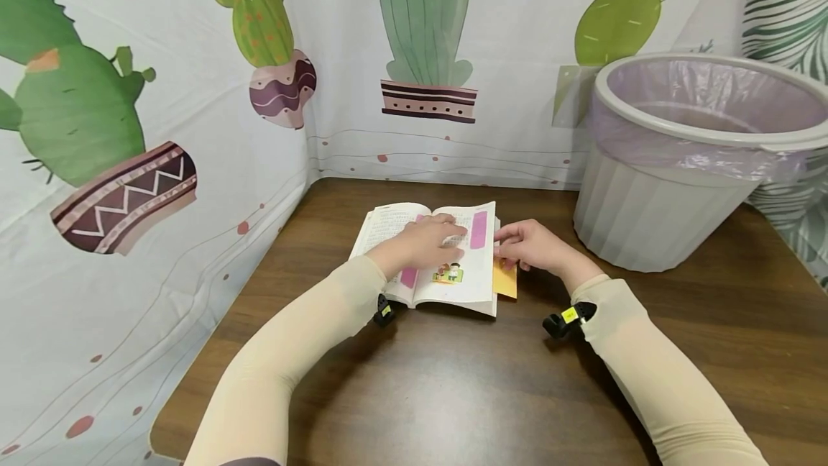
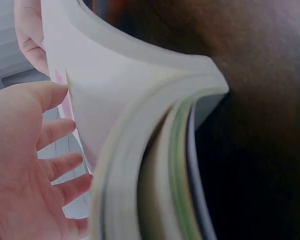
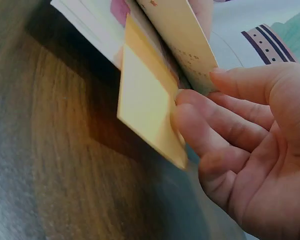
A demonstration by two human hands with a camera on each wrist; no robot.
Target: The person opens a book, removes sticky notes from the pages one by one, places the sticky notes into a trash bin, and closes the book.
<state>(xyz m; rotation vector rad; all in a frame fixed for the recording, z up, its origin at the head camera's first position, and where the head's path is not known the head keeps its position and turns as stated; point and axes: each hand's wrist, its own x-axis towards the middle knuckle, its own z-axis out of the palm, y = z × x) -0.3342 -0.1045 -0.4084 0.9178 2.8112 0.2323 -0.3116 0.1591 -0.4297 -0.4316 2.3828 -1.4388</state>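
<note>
An open book [image 1: 466,279] lies on the table with printed text, pink panels and a small picture on its pages. Across these pages rests my left hand [image 1: 430,239], fingers spread and fairly straight; the left wrist view shows that hand [image 2: 20,160] beside the curved stack of pages [image 2: 115,165]. At the book's right edge, my right hand [image 1: 533,243] holds some raised pages [image 3: 182,35] between thumb and fingers. A yellow-orange piece of paper [image 1: 505,280] sticks out from between the pages, and in the right wrist view the fingertips [image 3: 187,117] are right at its edge.
A grey waste bin [image 1: 640,214] with a pale purple liner stands on the table at the right. A white cloth printed with cacti [image 1: 349,42] hangs behind and to the left. Brown wood-grain tabletop [image 1: 440,394] extends in front of the book.
</note>
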